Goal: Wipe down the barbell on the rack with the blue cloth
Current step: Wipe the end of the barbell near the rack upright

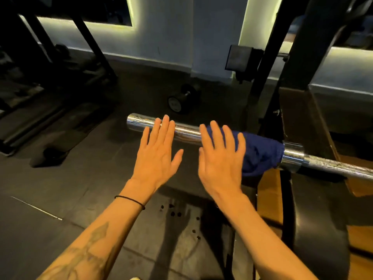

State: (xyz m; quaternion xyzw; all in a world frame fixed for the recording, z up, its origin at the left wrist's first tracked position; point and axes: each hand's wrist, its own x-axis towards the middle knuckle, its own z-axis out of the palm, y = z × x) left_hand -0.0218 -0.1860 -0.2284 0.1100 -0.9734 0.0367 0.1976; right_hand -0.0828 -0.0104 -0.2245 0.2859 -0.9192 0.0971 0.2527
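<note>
The chrome barbell (187,132) lies across the view, its thick sleeve ending at the left and its thinner shaft running off to the right. The blue cloth (260,152) is draped over the sleeve, just left of the collar. My left hand (159,152) hovers flat over the bare sleeve, fingers spread, holding nothing. My right hand (220,158) is also flat and spread, its fingers over the cloth's left edge. Whether either palm touches the bar is unclear.
The black rack upright (298,63) rises at the right, with a wooden platform (268,190) below it. A black dumbbell (181,100) lies on the dark rubber floor (60,188) behind the bar. Dark machine frames (50,63) stand at the left.
</note>
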